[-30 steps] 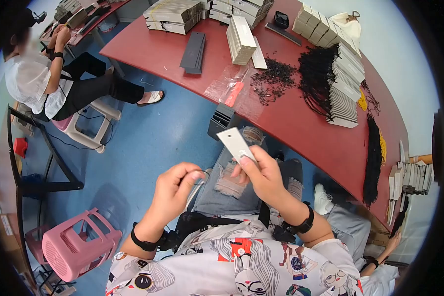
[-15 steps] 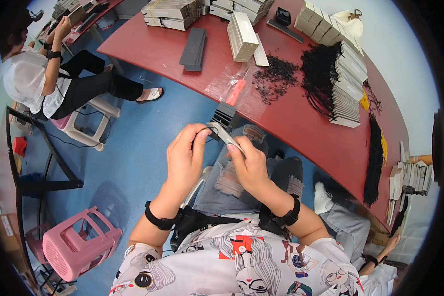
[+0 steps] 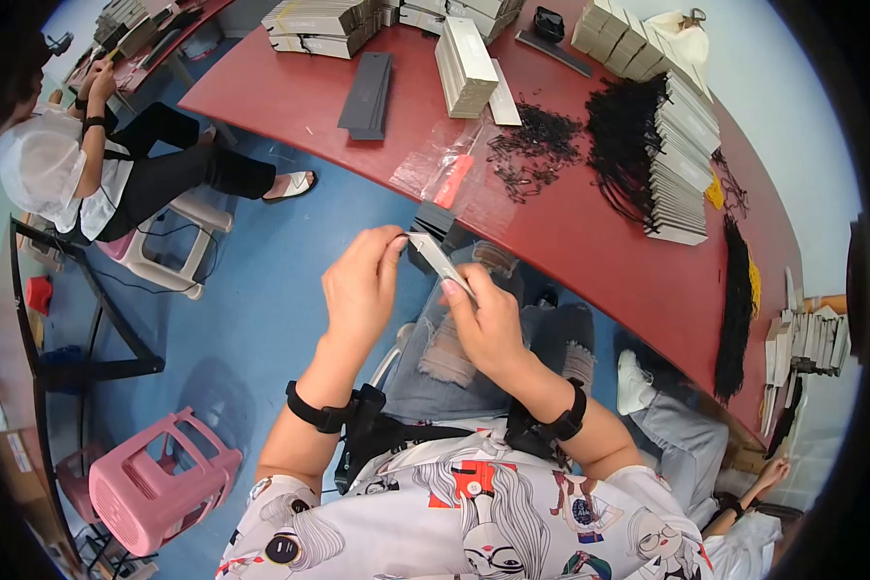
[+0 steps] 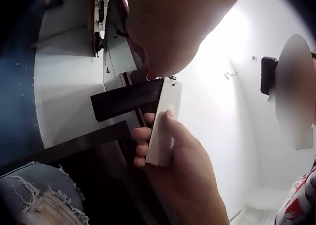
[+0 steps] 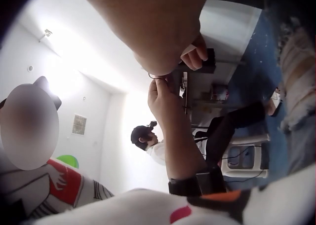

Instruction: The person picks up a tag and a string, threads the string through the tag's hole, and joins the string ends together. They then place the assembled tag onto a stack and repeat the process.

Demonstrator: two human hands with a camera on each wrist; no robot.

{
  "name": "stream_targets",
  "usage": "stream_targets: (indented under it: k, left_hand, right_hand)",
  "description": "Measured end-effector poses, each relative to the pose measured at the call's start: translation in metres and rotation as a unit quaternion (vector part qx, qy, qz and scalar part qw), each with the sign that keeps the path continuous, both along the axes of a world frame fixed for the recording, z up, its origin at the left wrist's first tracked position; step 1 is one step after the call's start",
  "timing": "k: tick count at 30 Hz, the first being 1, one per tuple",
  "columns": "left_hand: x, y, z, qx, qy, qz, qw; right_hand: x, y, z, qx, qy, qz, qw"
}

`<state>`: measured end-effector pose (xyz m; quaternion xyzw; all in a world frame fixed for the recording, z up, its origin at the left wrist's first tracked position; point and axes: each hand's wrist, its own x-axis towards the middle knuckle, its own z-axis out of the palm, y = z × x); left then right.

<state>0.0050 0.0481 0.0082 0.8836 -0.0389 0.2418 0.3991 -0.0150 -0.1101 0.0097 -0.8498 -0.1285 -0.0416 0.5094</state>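
Note:
Between finger and thumb, my right hand [image 3: 491,324] holds a narrow white hang tag [image 3: 433,259], its holed end pointing away from me. In the left wrist view, the tag [image 4: 167,121] lies along the right hand's fingers with the thumb pressed on its printed face. At the holed end, my left hand [image 3: 360,285] pinches a thin black string. A bit of that string [image 4: 172,78] shows by the hole in the left wrist view, and a thin loop [image 5: 157,78] curves by the left fingertips in the right wrist view.
On the red table [image 3: 551,232] lie a pile of black strings [image 3: 532,140], a stack of white tags [image 3: 466,68], dark grey tags [image 3: 365,97] and a long row of strung tags [image 3: 681,174]. A pink stool [image 3: 164,478] stands left. Another person [image 3: 58,164] sits far left.
My left hand has risen from the lower left to the tag's holed end with the string. The right hand has turned the tag from face-up to nearly edge-on.

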Motion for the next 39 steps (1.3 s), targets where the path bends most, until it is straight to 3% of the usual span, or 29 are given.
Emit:
stream_targets:
  k: [2,3,5,6,8,9,11,12,14,17,26,30,32,36,38,39]
  left_hand:
    - [0.006,0.002,-0.021,-0.198,0.012,-0.072,0.978]
    - [0.008,0.003,-0.030,-0.198,0.012,-0.073,0.977]
    - [0.009,0.005,-0.039,-0.310,0.063,-0.120,0.941]
    - [0.007,0.004,-0.038,-0.309,0.064,-0.120,0.941]
    - [0.001,-0.001,-0.029,-0.192,-0.015,-0.039,0.980]
    - [-0.002,-0.003,-0.021,-0.193,-0.014,-0.040,0.980]
    - [-0.008,-0.006,-0.004,-0.087,-0.085,0.011,0.993]
    - [-0.007,-0.008,0.000,-0.087,-0.085,0.011,0.993]
    - [-0.004,-0.011,0.003,0.104,-0.090,0.074,0.988]
    - [-0.003,-0.012,0.004,0.167,-0.110,0.097,0.975]
    - [-0.009,-0.011,0.002,0.008,-0.163,0.060,0.985]
    - [-0.003,-0.009,0.001,0.017,-0.157,0.036,0.987]
    - [0.002,-0.008,-0.003,0.144,-0.150,0.068,0.976]
    - [0.012,-0.001,-0.030,0.163,-0.148,0.048,0.974]
    - [0.016,0.000,-0.038,-0.027,-0.150,-0.057,0.987]
    - [0.015,-0.001,-0.041,-0.027,-0.150,-0.058,0.987]
  right_hand:
    - [0.001,0.000,-0.001,-0.008,-0.009,0.007,1.000]
    - [0.001,0.000,-0.002,-0.008,-0.009,0.006,1.000]
    - [0.002,0.000,-0.005,-0.003,0.000,0.011,1.000]
    - [0.002,0.000,-0.005,-0.003,0.001,0.010,1.000]
    - [0.003,0.000,-0.006,0.006,0.008,0.014,1.000]
    - [0.003,0.000,-0.006,0.005,0.009,0.013,1.000]
    - [0.004,0.000,-0.006,-0.002,0.010,0.019,1.000]
    - [0.004,0.001,-0.007,-0.002,0.010,0.019,1.000]
    - [0.004,0.001,-0.009,-0.008,0.008,0.016,1.000]
    - [0.004,0.001,-0.007,-0.001,0.014,0.010,1.000]
    - [0.005,-0.001,-0.007,-0.007,0.010,0.016,1.000]
    - [0.006,-0.001,-0.008,-0.003,-0.006,0.016,1.000]
    - [0.005,-0.002,-0.007,-0.001,0.005,0.014,1.000]
    - [0.005,-0.002,-0.007,0.002,0.003,0.015,1.000]
    - [0.005,-0.002,-0.006,0.006,0.002,0.017,1.000]
    - [0.005,-0.002,-0.006,0.006,0.001,0.016,1.000]
